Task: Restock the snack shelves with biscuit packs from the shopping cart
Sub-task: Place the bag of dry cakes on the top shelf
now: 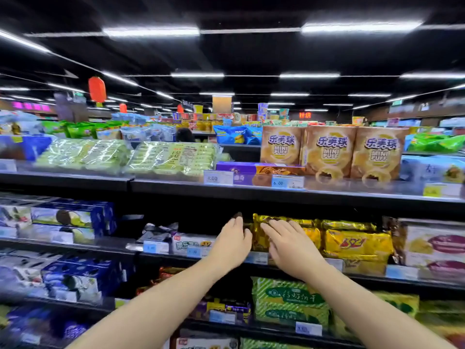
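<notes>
A gold foil biscuit pack (pixel 261 231) stands on the second shelf (pixel 161 254), at the left end of a row of yellow and gold packs (pixel 357 244). My left hand (pixel 232 240) reaches in at the pack's left edge with fingers curled round its dark end. My right hand (pixel 286 244) lies flat on the pack's front, fingers straight. The shopping cart is out of view.
Mini Puff boxes (pixel 329 153) and green wrapped packs (pixel 171 157) line the top shelf. Blue boxes (pixel 68 217) fill the left bays. A grey pack (pixel 161 235) lies left of my hands. Green packs (pixel 289 301) sit one shelf lower.
</notes>
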`<act>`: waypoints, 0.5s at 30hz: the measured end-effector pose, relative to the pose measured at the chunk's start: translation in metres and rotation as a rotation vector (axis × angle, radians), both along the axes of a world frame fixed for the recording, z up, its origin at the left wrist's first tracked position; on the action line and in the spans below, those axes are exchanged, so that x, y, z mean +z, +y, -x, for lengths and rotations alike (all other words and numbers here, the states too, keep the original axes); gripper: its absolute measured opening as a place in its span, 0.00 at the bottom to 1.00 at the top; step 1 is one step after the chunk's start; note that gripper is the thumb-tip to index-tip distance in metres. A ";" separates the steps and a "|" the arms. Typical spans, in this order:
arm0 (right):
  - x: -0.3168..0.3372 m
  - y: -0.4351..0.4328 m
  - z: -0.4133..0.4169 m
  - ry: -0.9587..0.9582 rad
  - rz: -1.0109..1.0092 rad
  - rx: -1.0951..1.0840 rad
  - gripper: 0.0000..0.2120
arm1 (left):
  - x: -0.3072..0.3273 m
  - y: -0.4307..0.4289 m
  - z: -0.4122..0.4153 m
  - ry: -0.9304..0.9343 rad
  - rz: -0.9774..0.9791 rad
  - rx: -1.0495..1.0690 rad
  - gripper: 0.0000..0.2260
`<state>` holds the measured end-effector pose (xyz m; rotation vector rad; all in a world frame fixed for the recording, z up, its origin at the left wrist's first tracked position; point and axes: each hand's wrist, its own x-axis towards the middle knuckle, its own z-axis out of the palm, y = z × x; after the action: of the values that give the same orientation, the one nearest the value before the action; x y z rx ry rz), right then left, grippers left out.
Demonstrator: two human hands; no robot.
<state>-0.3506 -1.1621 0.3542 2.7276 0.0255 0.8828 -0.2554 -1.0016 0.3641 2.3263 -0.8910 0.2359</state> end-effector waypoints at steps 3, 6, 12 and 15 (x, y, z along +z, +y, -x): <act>0.019 0.031 -0.010 -0.074 0.055 0.205 0.26 | 0.006 0.053 0.002 -0.342 -0.064 -0.051 0.23; 0.046 0.064 -0.024 -0.150 0.064 0.358 0.22 | 0.026 0.100 -0.004 -0.647 -0.010 -0.053 0.19; 0.113 0.128 -0.067 -0.320 0.051 0.503 0.16 | 0.092 0.181 -0.070 -0.846 0.070 0.067 0.16; 0.150 0.145 -0.098 -0.386 0.082 0.465 0.16 | 0.125 0.206 -0.118 -0.781 0.022 0.007 0.20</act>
<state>-0.2527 -1.0174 0.5038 2.4633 0.6221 1.4800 -0.1375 -0.7955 0.4891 2.2139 -1.2161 1.2030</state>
